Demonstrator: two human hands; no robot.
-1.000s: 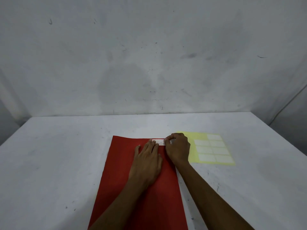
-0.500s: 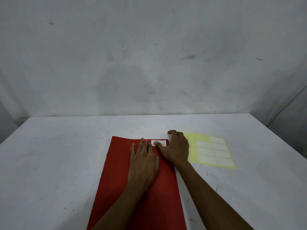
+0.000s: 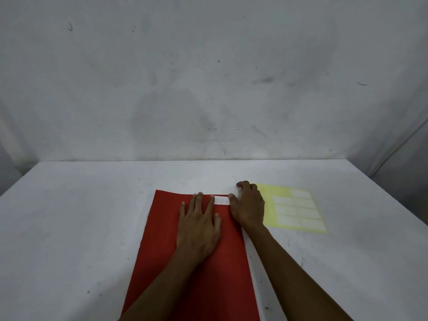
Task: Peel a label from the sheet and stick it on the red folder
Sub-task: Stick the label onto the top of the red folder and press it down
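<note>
The red folder (image 3: 162, 239) lies lengthwise on the white table, running from the middle toward me. A small white label (image 3: 221, 201) with handwriting lies flat on the folder near its far right corner. My left hand (image 3: 199, 225) rests palm down on the folder, fingers spread, fingertips just left of the label. My right hand (image 3: 249, 206) lies at the folder's far right corner with its thumb touching the label's right end and its fingers curled on the table. The yellow label sheet (image 3: 298, 210) lies right of that hand, with several white labels on it.
The white table (image 3: 76, 223) ends at a stained grey wall (image 3: 208, 89) behind. Its right edge runs diagonally past the sheet. Bare tabletop spreads left of the folder and beyond it.
The right hand went from pinching the label at the folder's top edge to lying flatter, thumb sliding rightward along the label. The label now lies uncovered and flat. The left hand stayed put.
</note>
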